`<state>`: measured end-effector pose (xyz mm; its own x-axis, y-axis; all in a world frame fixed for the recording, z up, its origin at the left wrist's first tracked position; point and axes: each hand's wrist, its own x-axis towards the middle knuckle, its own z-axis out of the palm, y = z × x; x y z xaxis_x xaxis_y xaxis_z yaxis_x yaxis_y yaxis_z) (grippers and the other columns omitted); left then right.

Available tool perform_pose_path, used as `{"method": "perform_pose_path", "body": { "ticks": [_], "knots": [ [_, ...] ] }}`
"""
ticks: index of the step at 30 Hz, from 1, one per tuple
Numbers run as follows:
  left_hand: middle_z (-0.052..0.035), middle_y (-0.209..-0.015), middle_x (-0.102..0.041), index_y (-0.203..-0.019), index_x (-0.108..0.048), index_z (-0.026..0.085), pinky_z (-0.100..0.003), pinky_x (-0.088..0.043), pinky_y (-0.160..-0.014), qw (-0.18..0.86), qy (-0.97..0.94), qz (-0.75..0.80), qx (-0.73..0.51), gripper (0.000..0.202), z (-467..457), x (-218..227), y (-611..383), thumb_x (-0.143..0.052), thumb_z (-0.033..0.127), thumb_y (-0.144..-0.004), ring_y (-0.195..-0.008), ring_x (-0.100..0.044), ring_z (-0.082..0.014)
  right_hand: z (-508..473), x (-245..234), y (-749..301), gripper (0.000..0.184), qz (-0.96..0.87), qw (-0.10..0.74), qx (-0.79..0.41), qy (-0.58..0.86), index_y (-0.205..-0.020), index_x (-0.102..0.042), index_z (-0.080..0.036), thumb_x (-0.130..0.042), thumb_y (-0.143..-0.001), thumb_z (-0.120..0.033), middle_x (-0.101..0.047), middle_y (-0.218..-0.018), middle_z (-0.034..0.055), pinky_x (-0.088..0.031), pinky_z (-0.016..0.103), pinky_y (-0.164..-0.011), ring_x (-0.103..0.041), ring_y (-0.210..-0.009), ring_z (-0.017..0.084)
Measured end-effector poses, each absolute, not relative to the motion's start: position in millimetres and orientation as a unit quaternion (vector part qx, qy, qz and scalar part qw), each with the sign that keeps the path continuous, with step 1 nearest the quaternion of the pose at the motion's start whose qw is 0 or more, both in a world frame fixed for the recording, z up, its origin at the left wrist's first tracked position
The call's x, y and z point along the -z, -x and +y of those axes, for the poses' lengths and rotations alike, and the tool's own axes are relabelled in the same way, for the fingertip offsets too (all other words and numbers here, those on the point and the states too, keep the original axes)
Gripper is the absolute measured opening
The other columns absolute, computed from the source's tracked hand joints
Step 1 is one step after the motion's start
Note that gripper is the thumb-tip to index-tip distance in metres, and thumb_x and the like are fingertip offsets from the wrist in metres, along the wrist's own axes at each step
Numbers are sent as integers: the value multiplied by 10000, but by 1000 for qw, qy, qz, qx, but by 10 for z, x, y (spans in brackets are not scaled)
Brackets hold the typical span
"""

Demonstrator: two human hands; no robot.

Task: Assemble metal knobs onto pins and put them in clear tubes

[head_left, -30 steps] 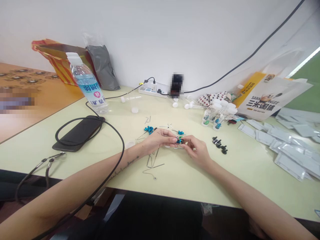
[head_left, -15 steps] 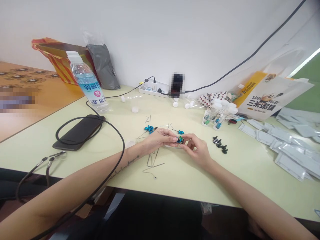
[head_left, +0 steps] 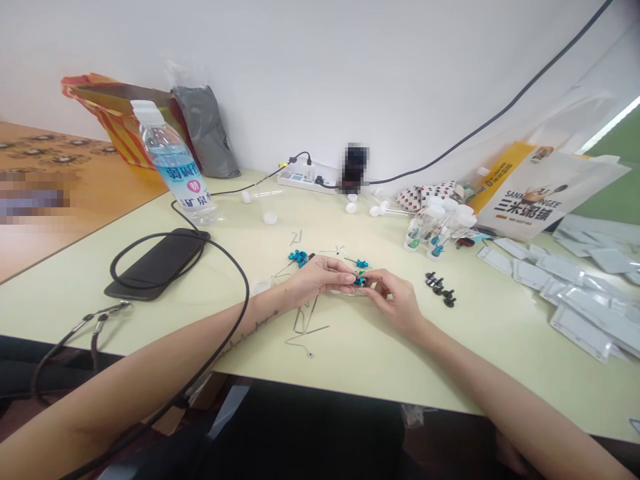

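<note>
Between the fingertips of both hands is a small blue and black piece (head_left: 359, 281), with a bit of green beside it; its exact kind is too small to make out. My left hand (head_left: 320, 277) pinches it from the left, thumb on top. From the right, the thumb and index finger of my right hand (head_left: 396, 297) close on its other side. Just beyond my left hand lie several blue metallic pieces (head_left: 298, 257), and a single blue piece (head_left: 362, 264) rests behind the fingertips. Thin bent metal rods (head_left: 305, 330) lie around my left wrist. Several black pieces (head_left: 440, 289) sit right of my right hand.
Clear capped tubes (head_left: 433, 230) holding coloured pieces stand at the back right, near a paper bag (head_left: 530, 190). Flat white packets (head_left: 575, 287) cover the right side. At left are a water bottle (head_left: 177, 167), a phone (head_left: 157, 263) and a looped black cable (head_left: 240, 267). A power strip (head_left: 295, 180) lies by the wall.
Hardly anything differs. Both hands keep their place, with only a slight shift of the right fingertips at the small piece.
</note>
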<state>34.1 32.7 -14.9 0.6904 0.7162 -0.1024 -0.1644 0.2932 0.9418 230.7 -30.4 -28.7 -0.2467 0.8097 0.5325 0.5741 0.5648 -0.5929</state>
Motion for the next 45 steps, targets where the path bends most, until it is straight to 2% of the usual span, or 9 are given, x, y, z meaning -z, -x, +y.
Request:
{"method": "perform_pose_path", "body": {
  "ticks": [13, 45],
  "knots": [
    [-57, -722, -716, -793, -707, 109, -234, -512, -718, 759, -518, 272, -287, 196, 340, 157, -343, -769, 245, -666, -646, -658, -103, -298, 310, -2315, 184, -777, 422, -140, 444, -1002, -579, -195, -541, -879, -327, -613, -724, 1, -405, 205, -453, -467, -457, 68],
    [-69, -741, -722, -787, -699, 96, -229, -519, -713, 759, -517, 275, -285, 226, 312, 117, -343, -781, 257, -650, -704, -682, -136, -296, 297, -2320, 200, -779, 411, -142, 452, -986, -593, -192, -538, -880, -353, -633, -728, 12, -413, 218, -466, -481, -453, 75]
  ]
}}
